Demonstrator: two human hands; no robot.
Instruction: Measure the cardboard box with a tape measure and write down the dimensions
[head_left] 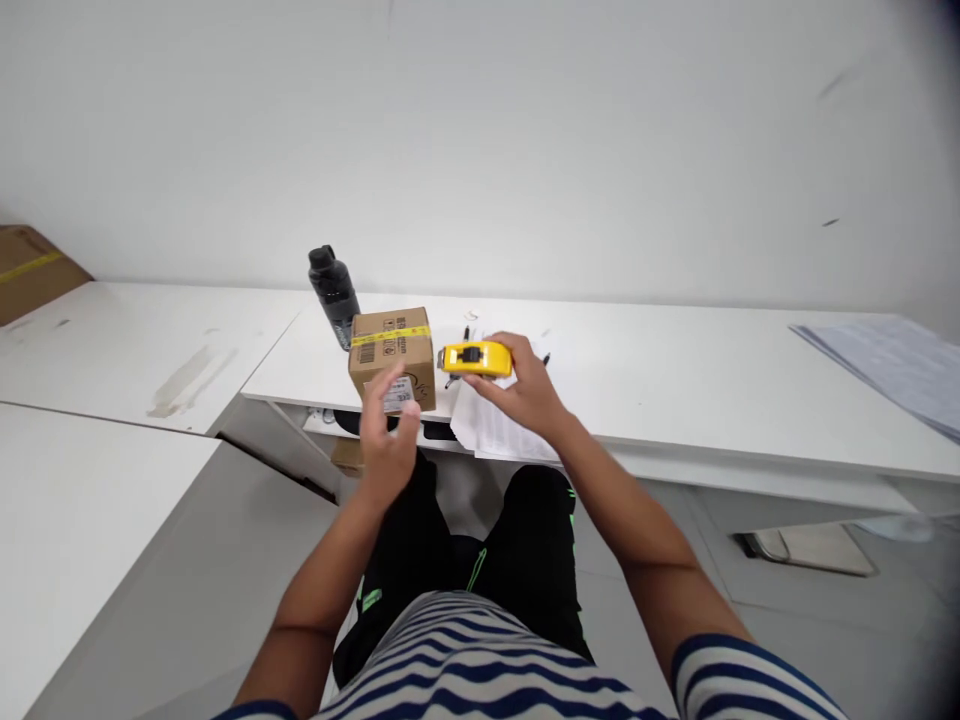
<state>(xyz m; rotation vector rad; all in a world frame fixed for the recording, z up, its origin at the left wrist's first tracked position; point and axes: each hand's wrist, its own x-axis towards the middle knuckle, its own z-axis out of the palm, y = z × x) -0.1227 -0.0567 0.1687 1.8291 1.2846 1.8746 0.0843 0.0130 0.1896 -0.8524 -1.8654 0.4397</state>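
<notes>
A yellow tape measure (475, 358) with a black button is gripped in my right hand (526, 388), just right of a small cardboard box (391, 345). Yellow tape runs across the top of that box, and a white label shows on its front. My left hand (390, 440) is in front of the box with thumb and fingers apart, holding nothing. I cannot tell whether its fingertips touch the box. Under the right hand lie printed papers (502, 430), with dark pens partly hidden around the tape measure.
Behind the box stands a dark bottle (334, 295), close to the wall. A stack of papers (892, 365) lies at the right of the white desk (697, 375). Another taped carton (37, 270) sits at far left. Below the desktop are a shelf and a small box (347, 457).
</notes>
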